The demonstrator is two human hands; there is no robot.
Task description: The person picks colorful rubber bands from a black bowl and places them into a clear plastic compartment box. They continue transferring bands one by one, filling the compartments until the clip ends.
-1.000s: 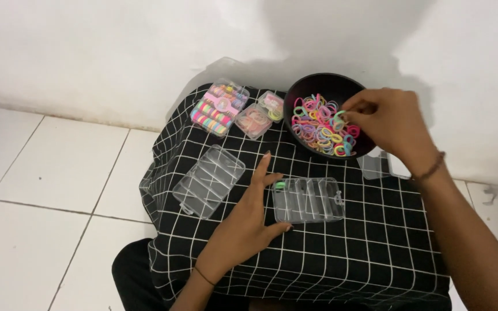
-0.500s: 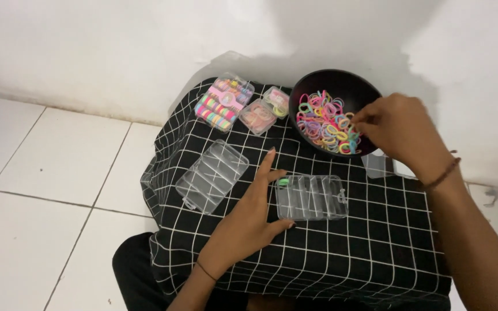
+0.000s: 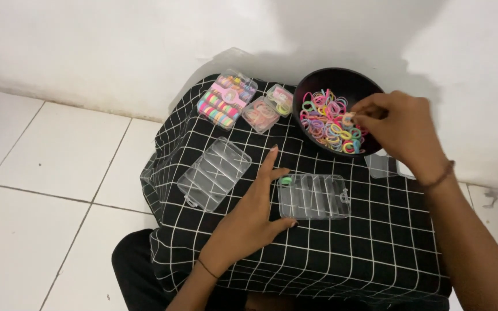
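Sorting step, by the look of it: picking one band out of the pile. Right hand (image 3: 402,129) up over the black bowl (image 3: 318,80), grip pinched shut on a pale band (image 3: 350,119) at the top of the pile of coloured bands (image 3: 327,124). Hard to tell whether lifted clear yet or touching the others.

Left hand (image 3: 255,216) flat on the bench (image 3: 376,247), grip open and holding nothing, fingers spread, thumb side touching the left end of the clear box (image 3: 314,197). Holding it steady, most likely. Just one green band (image 3: 285,181) in that box so far, in the end slot nearest the left hand. Other slots bare.

Further left, a second clear box (image 3: 214,173), nothing in it. Up near the wall, three filled boxes (image 3: 226,99) packed with bands, just beside the bowl.

For the next move: a gentle lift so no other bands come along, then a short carry down and to the left, from bowl to clear box. Careful aim needed over narrow slots. Best to keep the left hand pressed against the box to stop any sliding on the cloth.
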